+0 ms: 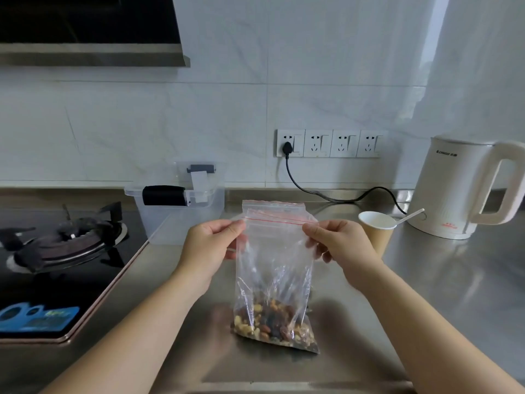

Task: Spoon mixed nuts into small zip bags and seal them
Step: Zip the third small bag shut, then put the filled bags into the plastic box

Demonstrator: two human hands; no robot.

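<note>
We pinch the clear plastic zip bag [274,251] upright at its red-lined top — left hand [211,245], right hand [338,243] — mixed nuts [274,322] pooled inside.

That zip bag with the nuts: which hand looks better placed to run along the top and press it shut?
Probably the right hand. Both hands pinch the zip bag at the red strip's ends, but the left hand grips its corner more fully, steadying the bag while the right fingers slide across.
</note>
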